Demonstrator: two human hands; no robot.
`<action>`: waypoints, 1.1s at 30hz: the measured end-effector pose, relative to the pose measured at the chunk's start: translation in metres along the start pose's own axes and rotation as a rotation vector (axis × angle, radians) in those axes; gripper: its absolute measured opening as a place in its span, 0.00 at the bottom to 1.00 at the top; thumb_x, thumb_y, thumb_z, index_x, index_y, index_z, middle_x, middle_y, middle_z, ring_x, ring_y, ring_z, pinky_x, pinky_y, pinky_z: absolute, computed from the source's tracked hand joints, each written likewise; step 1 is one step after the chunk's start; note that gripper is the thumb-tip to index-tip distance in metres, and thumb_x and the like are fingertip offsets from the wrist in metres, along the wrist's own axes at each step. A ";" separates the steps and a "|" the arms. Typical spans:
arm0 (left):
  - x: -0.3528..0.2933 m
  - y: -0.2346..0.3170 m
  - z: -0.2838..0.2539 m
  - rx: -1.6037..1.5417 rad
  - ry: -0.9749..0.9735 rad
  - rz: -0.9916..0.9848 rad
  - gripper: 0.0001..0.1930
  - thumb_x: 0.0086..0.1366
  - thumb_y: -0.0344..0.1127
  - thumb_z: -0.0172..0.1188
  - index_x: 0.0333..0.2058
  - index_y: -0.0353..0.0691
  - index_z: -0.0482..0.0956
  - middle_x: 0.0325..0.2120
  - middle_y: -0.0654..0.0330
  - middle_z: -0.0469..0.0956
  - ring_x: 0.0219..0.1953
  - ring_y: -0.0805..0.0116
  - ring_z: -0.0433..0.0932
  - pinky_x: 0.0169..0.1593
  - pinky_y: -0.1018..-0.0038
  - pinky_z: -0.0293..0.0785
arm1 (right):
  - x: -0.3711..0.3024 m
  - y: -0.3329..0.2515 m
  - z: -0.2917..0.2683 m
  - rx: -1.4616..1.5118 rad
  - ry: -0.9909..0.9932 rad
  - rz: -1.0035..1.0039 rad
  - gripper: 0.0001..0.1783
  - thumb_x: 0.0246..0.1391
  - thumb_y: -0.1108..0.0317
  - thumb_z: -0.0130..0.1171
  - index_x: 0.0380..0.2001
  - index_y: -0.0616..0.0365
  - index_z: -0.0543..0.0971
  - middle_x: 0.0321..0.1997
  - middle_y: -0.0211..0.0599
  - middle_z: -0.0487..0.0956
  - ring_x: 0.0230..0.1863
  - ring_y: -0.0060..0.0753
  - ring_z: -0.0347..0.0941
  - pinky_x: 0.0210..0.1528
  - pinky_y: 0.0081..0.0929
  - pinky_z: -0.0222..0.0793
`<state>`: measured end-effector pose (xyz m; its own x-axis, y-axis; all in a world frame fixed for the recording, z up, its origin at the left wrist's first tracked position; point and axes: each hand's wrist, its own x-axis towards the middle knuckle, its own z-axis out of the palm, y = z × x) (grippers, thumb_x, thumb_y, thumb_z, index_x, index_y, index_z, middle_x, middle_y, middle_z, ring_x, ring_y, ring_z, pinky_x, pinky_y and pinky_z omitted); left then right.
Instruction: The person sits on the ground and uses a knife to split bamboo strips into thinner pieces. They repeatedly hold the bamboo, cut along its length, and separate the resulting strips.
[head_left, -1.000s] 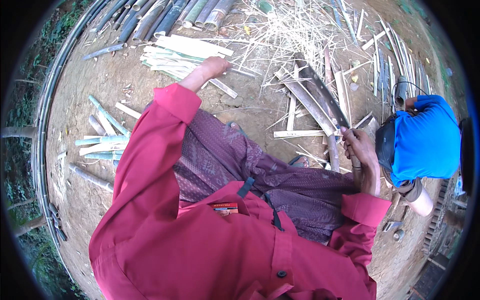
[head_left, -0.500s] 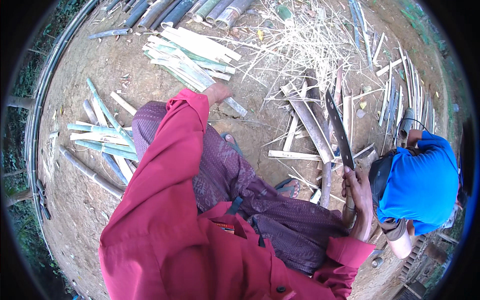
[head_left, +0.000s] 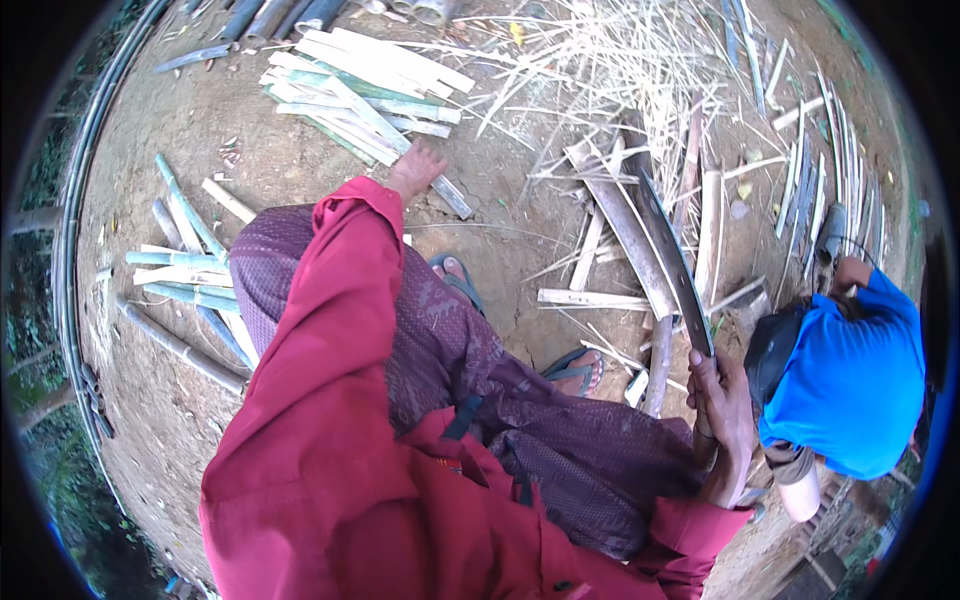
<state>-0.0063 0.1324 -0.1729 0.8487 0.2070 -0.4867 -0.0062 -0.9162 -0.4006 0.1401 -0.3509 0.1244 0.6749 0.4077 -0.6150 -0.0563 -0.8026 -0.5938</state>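
My left hand [head_left: 418, 168] reaches out ahead and grips a split bamboo slat [head_left: 453, 197] near its close end. The slat's far end rests among a pile of split bamboo slats [head_left: 325, 115], pale inside and greenish outside. At the right, my right hand [head_left: 728, 405] is closed round the handle of a long dark machete [head_left: 668, 245]. A row of holes runs along its blade, which points up and away over split bamboo pieces [head_left: 625, 235]. The handle is mostly hidden by the fingers.
A co-worker in a blue shirt [head_left: 845, 385] bends down close on my right. Thin bamboo shavings [head_left: 610, 75] lie in a heap ahead. More split pieces [head_left: 190, 275] are at my left, and whole bamboo poles [head_left: 320, 14] at the far edge. My sandalled feet [head_left: 575, 372] stand between.
The view has shifted slightly, so the piles sit a little higher and further left. My left hand stays at the slat's near end, its fingers now more spread over it. The machete is still held.
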 end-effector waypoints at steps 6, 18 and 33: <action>-0.014 -0.013 -0.015 -0.217 0.061 0.104 0.24 0.57 0.33 0.54 0.54 0.47 0.63 0.48 0.56 0.71 0.53 0.56 0.67 0.56 0.59 0.61 | 0.000 -0.005 -0.010 -0.091 0.005 -0.031 0.22 0.56 0.49 0.54 0.26 0.61 0.71 0.17 0.26 0.66 0.19 0.18 0.62 0.22 0.20 0.59; 0.013 -0.068 -0.095 -0.147 0.433 -0.097 0.31 0.51 0.28 0.57 0.56 0.48 0.63 0.49 0.50 0.69 0.52 0.52 0.68 0.52 0.57 0.66 | -0.008 0.009 -0.041 0.070 0.250 -0.127 0.30 0.51 0.42 0.53 0.23 0.65 0.74 0.17 0.31 0.70 0.19 0.21 0.66 0.24 0.22 0.62; 0.091 0.370 -0.252 -0.266 0.465 0.395 0.35 0.60 0.29 0.48 0.65 0.56 0.45 0.63 0.55 0.52 0.65 0.59 0.50 0.64 0.46 0.43 | -0.011 0.013 -0.049 0.304 0.336 -0.120 0.24 0.55 0.48 0.53 0.29 0.63 0.73 0.18 0.30 0.69 0.19 0.19 0.65 0.24 0.17 0.60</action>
<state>0.2020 -0.2745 -0.1698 0.9496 -0.2764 -0.1480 -0.2832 -0.9587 -0.0269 0.1677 -0.3871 0.1486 0.8877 0.2865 -0.3604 -0.1422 -0.5739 -0.8065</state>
